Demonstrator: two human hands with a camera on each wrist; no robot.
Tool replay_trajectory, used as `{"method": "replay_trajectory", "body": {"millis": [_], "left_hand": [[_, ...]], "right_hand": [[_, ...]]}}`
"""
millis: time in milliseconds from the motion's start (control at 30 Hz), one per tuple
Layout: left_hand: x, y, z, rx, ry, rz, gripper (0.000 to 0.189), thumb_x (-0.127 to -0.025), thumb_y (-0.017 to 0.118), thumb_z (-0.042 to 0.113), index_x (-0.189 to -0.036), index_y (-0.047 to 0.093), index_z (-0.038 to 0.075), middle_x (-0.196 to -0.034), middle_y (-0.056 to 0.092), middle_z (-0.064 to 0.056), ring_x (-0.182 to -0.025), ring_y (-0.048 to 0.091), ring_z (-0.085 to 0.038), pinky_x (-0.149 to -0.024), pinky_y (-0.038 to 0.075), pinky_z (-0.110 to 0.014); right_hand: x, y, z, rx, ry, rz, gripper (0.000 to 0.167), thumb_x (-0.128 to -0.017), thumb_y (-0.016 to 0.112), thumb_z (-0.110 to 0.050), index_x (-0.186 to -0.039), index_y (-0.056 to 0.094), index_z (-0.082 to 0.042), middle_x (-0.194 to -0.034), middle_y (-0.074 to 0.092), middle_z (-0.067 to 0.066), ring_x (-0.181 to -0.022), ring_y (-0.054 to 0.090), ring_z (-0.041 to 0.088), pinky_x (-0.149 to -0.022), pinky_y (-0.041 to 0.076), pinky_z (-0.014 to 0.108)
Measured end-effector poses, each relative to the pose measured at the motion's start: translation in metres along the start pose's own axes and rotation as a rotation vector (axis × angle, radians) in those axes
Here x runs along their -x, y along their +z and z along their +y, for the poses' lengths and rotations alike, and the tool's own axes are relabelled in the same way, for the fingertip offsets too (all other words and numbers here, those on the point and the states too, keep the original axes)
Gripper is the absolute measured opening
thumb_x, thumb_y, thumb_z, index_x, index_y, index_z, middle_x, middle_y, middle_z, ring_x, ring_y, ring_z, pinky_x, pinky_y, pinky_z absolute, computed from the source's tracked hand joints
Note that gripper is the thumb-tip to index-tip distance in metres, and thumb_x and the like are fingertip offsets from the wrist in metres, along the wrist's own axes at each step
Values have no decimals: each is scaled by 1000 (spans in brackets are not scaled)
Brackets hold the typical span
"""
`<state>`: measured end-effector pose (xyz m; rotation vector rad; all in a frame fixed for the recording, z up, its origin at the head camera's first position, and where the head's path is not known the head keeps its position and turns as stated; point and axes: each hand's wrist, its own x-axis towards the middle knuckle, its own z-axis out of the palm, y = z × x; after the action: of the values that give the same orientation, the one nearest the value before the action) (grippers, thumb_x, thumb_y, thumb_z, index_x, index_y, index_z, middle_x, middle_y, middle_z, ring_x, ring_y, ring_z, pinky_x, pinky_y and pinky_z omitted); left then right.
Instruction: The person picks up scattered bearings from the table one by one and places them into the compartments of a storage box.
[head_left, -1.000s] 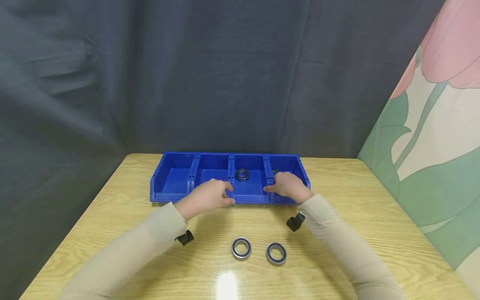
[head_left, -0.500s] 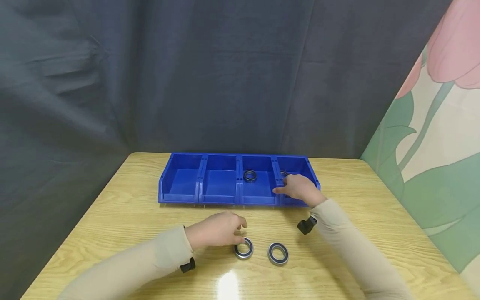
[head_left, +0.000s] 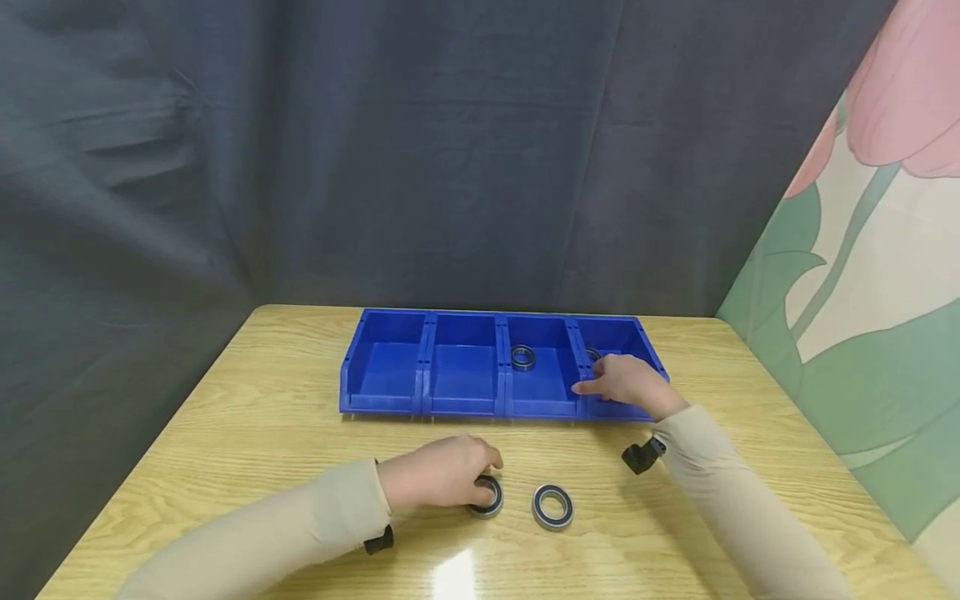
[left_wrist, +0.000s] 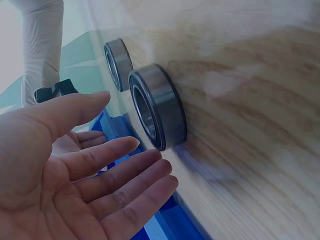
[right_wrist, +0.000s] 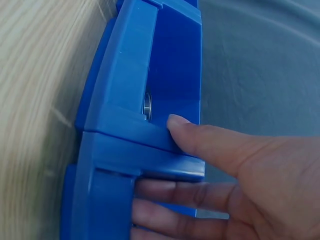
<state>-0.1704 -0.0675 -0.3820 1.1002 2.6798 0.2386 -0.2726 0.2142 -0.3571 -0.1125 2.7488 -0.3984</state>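
Observation:
My left hand (head_left: 442,471) reaches over a ball bearing (head_left: 497,505) lying flat on the table; its thumb overlaps the ring in the head view. In the left wrist view the fingers are spread beside that bearing (left_wrist: 170,110), with nothing between them and the thumb. A second bearing (head_left: 553,525) lies to its right. My right hand (head_left: 633,385) grips the divider wall between the two right-hand compartments of a row of blue bins (head_left: 465,407). Its thumb (right_wrist: 200,140) is on one side of the wall, its fingers on the other.
One bearing (head_left: 522,367) sits in the third bin from the left, and another (head_left: 592,353), partly behind the right hand, in the rightmost bin. A dark curtain (head_left: 420,167) hangs behind the wooden table (head_left: 262,433); a flower-patterned wall (head_left: 877,333) stands at right.
The row of bins has slid to the right with my right hand. My left hand has left the bins' front and come down toward me, over the left bearing on the table.

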Motion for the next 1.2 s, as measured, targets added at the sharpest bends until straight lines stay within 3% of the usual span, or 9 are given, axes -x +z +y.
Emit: {"method": "replay_trajectory", "body": {"millis": [533, 667, 867, 1200], "left_hand": [[7, 13, 10, -69, 61, -4, 33, -78, 78, 28, -108, 68, 17, -94, 62, 7, -79, 55, -3, -70, 49, -18], [9, 16, 12, -133, 91, -3, 39, -79, 79, 29, -115, 67, 21, -99, 62, 6, -85, 57, -6, -73, 51, -20], [12, 19, 10, -204, 152, 21, 42, -77, 80, 19, -117, 68, 22, -104, 63, 4, -92, 60, -7, -81, 51, -19], [9, 18, 8, -207, 189, 27, 35, -76, 78, 9, -109, 72, 21, -98, 66, 5, -85, 61, -4, -74, 50, -14]], "right_hand": [[3, 2, -2, 29, 2, 28, 68, -89, 65, -48, -128, 56, 6, -89, 72, 8, -86, 66, 23, -86, 50, 49], [4, 2, -3, 34, 3, 27, 68, -89, 65, -49, -128, 56, 6, -89, 72, 8, -85, 66, 23, -85, 50, 48], [5, 2, -3, 37, 12, 29, 70, -88, 65, -49, -129, 55, 7, -90, 72, 9, -86, 65, 23, -85, 50, 48], [3, 4, -2, 37, 7, 31, 71, -89, 64, -49, -131, 53, 7, -91, 72, 8, -88, 66, 23, -88, 49, 49]]}}
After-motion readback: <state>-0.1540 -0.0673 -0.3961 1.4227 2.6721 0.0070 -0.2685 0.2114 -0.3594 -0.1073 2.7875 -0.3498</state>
